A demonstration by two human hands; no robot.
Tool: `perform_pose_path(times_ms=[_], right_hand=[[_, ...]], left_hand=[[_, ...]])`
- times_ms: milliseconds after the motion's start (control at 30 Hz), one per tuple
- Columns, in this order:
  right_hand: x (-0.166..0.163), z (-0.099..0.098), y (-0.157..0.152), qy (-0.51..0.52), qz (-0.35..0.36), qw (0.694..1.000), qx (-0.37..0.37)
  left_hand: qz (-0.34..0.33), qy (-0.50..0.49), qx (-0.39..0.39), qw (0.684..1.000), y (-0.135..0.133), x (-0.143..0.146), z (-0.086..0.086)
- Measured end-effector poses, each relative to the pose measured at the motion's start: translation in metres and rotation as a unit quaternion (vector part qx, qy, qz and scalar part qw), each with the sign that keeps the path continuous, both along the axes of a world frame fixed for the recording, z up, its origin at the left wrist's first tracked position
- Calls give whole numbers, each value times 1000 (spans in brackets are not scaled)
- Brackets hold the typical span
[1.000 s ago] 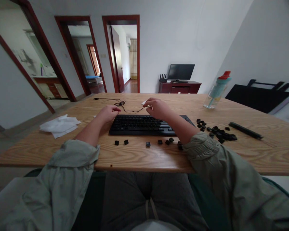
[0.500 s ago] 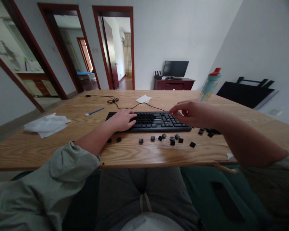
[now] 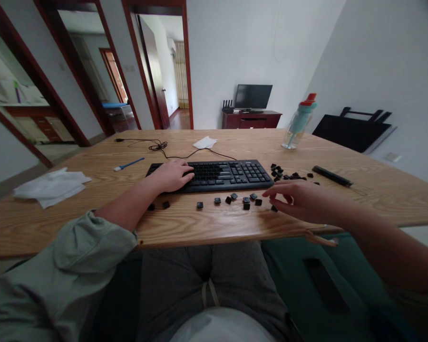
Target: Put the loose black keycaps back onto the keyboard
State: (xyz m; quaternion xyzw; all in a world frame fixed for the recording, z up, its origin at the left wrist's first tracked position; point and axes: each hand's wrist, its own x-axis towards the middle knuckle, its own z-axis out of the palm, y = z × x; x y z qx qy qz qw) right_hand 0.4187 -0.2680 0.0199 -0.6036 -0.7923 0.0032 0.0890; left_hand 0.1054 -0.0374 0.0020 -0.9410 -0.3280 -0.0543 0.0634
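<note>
A black keyboard (image 3: 244,173) lies across the table, its middle part darker, where keycaps look to be off. My left hand (image 3: 171,175) rests open on the keyboard's left end, covering the keys there. Over the table to the right of the keyboard's front corner, my right hand (image 3: 296,199) is held with fingers curved and apart, nothing visible between them. Just under its fingertips sits a black keycap (image 3: 274,208), partly hidden. Several loose keycaps (image 3: 246,206) lie in a row before the keyboard, and a pile of keycaps (image 3: 278,170) spreads beyond my right hand.
A blue brush (image 3: 129,164) and crumpled tissues (image 3: 52,186) lie at the left. Behind the keyboard are its coiled cable (image 3: 159,146) and another tissue (image 3: 205,142). A bottle (image 3: 299,121) stands at the back right, near a long black bar (image 3: 331,176).
My right hand has come down from the keyboard's right end toward the front right, beside the loose keycaps. My left hand stays on the keyboard. The view has shifted slightly.
</note>
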Motion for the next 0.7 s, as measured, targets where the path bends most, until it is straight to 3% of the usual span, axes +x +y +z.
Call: perform_pose_path(times_ms=[267, 533, 700], right_hand=[[-34, 3, 7, 13, 55, 998, -9], [-89, -1, 56, -17, 116, 993, 13], [-105, -4, 78, -72, 116, 990, -37]], left_hand=[[14, -57, -12, 998, 12, -21, 12], [60, -175, -26, 982, 40, -51, 15], [96, -222, -26, 970, 46, -65, 16]])
